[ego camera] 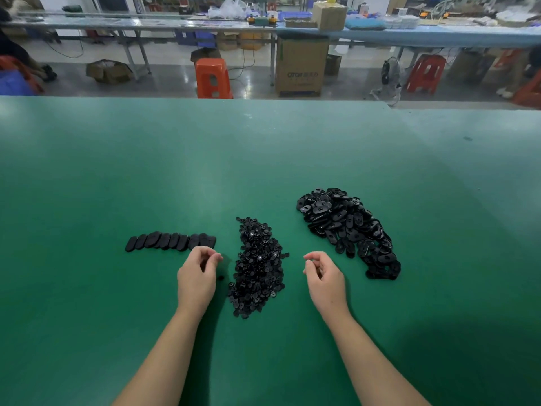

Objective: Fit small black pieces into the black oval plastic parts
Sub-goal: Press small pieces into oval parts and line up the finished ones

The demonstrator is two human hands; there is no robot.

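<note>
Between two black piles, left hand (196, 273) and right hand (323, 273) hover.

Legible text: one item only. Tall brown cardboard carton (301, 67) standing on the grey floor beyond the far edge of the green counter (205, 159), between the orange plastic stool (213, 79) and the small dark standing fan (389, 71). Front face carries a grey printed logo in Latin capitals, reading approximately "QTOR"; first letter uncertain. Characters following the logo are too blurred to read, as is a fainter line beneath. No other text, numbers or signs resolvable.
</note>
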